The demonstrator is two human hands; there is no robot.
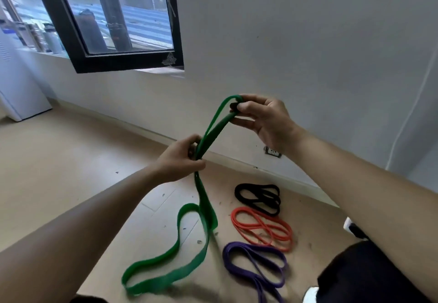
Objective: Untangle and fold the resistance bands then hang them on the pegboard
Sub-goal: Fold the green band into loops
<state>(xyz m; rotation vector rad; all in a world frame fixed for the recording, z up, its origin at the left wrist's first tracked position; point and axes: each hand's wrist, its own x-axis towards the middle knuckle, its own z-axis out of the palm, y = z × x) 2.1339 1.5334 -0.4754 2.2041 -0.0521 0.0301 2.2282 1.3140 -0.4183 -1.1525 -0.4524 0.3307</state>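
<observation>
A wide green resistance band (203,210) is held up in front of me. My right hand (263,122) pinches its top loop at chest height. Lower and to the left, my left hand (182,158) grips two strands of the same band together. Below that hand the band hangs down and its long loop rests on the floor. Three other bands lie coiled on the floor to the right: a black one (258,197), an orange-red one (262,228) and a purple one (256,264). No pegboard is in view.
A grey wall (308,42) runs behind the bands, with a socket (273,153) low on it and a thin white cable (407,117) hanging at the right. A black-framed window (111,18) is at the upper left. My dark-clothed leg (360,276) is at the bottom right.
</observation>
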